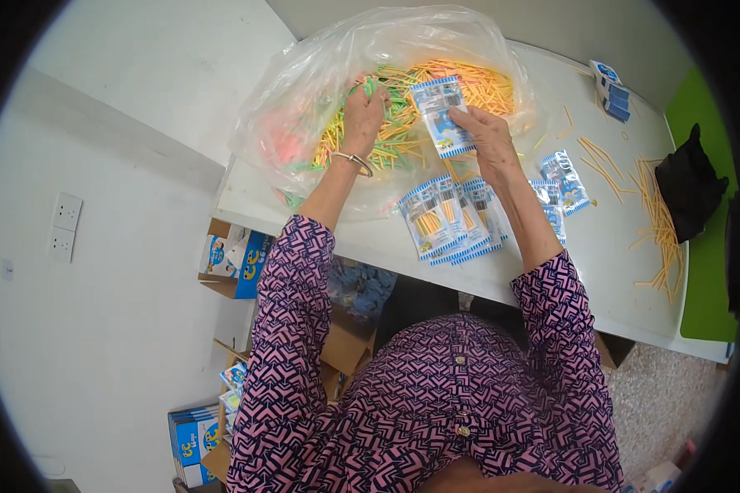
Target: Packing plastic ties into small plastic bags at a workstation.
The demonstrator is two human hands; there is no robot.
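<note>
Left hand (364,117) among sticks (400,105) — 1 packet (437,119) in right hand (490,141)

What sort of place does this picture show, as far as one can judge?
Probably a small hand-packing workspace indoors. On the white table, a clear plastic bag holds many coloured sticks, and small blue-and-white packets lie fanned out nearby; a blue box shows below the table edge.

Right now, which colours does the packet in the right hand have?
The packet is mostly blue and white, best seen in the head view.
</note>
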